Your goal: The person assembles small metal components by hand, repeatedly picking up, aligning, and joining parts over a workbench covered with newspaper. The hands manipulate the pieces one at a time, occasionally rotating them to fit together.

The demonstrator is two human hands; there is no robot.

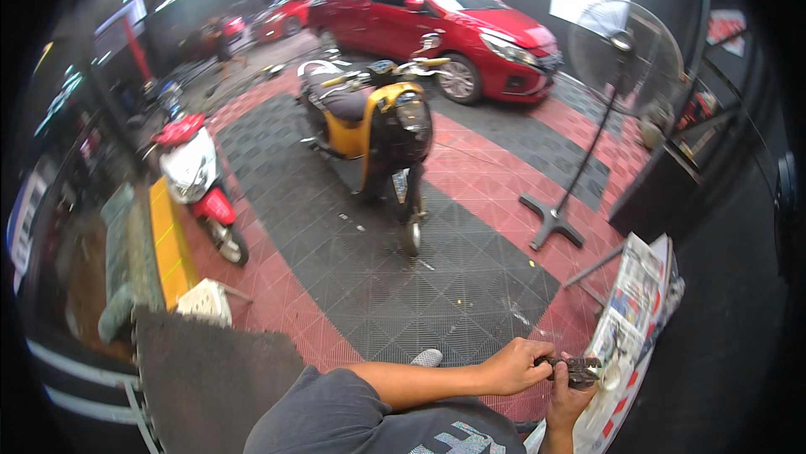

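My left hand reaches across from the left, its fingers closed on the near end of a small dark part with a ridged edge. From below, my right hand grips the same part, thumb up against it. What kind of part it is does not show clearly. Both hands are close together at the lower right, beside a narrow table with a red-and-white striped edge. Just beyond the part is a small pale round container. Printed newspaper sheets cover the table's far end.
A yellow-and-black scooter stands ahead on black and red floor tiles. A red car is parked behind it. At right is a pedestal fan; at left, a red-and-white motorbike, a white stool and a dark mat-like surface.
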